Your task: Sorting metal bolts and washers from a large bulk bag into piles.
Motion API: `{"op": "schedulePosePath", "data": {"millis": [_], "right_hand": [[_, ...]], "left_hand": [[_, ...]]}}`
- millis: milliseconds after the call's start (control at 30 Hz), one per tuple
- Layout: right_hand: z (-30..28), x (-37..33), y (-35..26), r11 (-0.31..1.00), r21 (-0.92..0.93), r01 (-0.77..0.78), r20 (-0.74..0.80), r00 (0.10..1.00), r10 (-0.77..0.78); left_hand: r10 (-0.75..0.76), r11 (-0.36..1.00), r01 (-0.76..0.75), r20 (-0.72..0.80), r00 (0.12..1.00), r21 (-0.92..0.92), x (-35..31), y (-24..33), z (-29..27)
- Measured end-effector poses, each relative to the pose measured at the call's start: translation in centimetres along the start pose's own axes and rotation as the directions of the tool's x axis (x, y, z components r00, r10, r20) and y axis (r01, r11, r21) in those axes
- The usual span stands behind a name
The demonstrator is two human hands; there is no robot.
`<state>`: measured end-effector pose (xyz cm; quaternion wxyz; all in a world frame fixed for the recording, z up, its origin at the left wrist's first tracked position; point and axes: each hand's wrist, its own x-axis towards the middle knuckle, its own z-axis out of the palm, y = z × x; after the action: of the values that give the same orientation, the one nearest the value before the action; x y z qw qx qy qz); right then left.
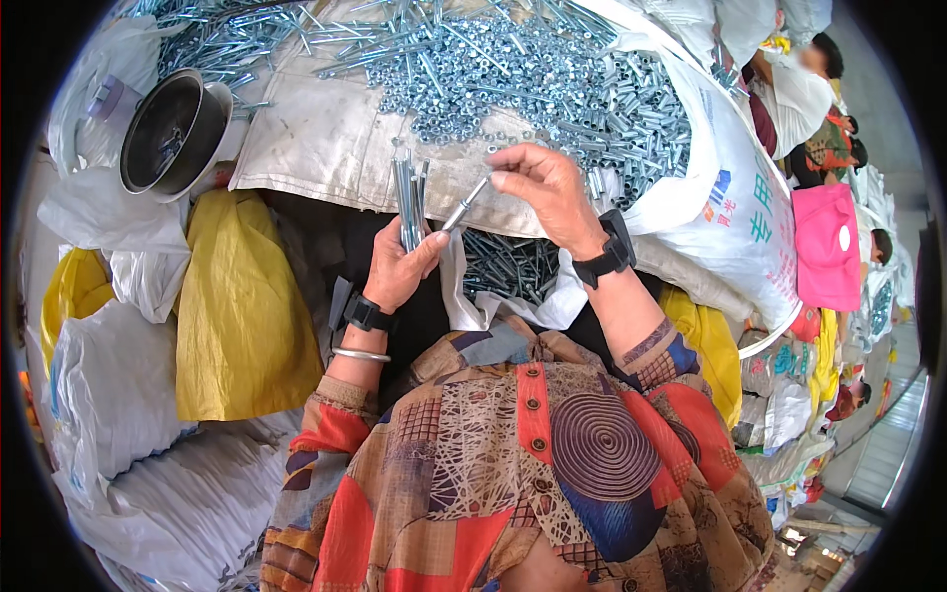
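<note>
My left hand (397, 268) is closed around an upright bundle of thin silvery metal rods (409, 202). A single bolt with a sleeve on it (466, 205) slants up from my left thumb. At its upper end are the pinched thumb and forefinger of my right hand (552, 193); whether they hold a small nut there is too fine to tell. Just beyond my hands lie a heap of small nuts (434, 91) and a heap of short metal sleeves (631, 123). Below the bolt, a white bag (454, 286) stands with its mouth spread, holding many sleeved bolts (508, 264).
Long loose bolts (232, 49) lie at the far left on a pale cloth (316, 138). A dark metal bowl (163, 133) stands beside them. Yellow sacks (237, 316), a white printed sack (735, 232) and a pink bag (827, 247) surround the work surface. Other people sit far right.
</note>
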<state>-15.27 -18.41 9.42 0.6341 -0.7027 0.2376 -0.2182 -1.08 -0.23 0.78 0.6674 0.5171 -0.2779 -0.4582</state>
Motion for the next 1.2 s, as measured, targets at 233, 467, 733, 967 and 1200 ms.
{"op": "schedulePosePath", "data": {"millis": [233,467,733,967,1200], "right_hand": [[-0.1,-0.8,0.2,0.990,0.089,-0.112,0.079,0.991,0.105],[-0.5,-0.8,0.5,0.987,0.059,-0.148,0.095,0.985,0.142],[-0.2,-3.4,1.3,0.960,0.174,-0.219,0.111,0.973,0.202],[4.4,-5.6,4.7,0.883,0.463,-0.075,-0.044,0.993,0.108],[5.2,-6.6,4.9,0.974,0.214,-0.072,-0.028,0.996,0.080]], "left_hand": [[-0.007,1.000,0.007,0.014,1.000,0.006,-0.1,-0.1,0.1],[-0.020,1.000,0.020,0.041,0.999,0.013,0.2,0.4,0.0],[0.003,0.989,-0.022,0.129,0.992,0.149,-0.5,1.2,-0.2],[0.100,0.983,-0.092,-0.043,0.994,0.157,-0.8,-1.2,0.1],[0.046,0.994,-0.066,-0.228,0.973,-0.081,-0.6,0.2,4.0]]}}
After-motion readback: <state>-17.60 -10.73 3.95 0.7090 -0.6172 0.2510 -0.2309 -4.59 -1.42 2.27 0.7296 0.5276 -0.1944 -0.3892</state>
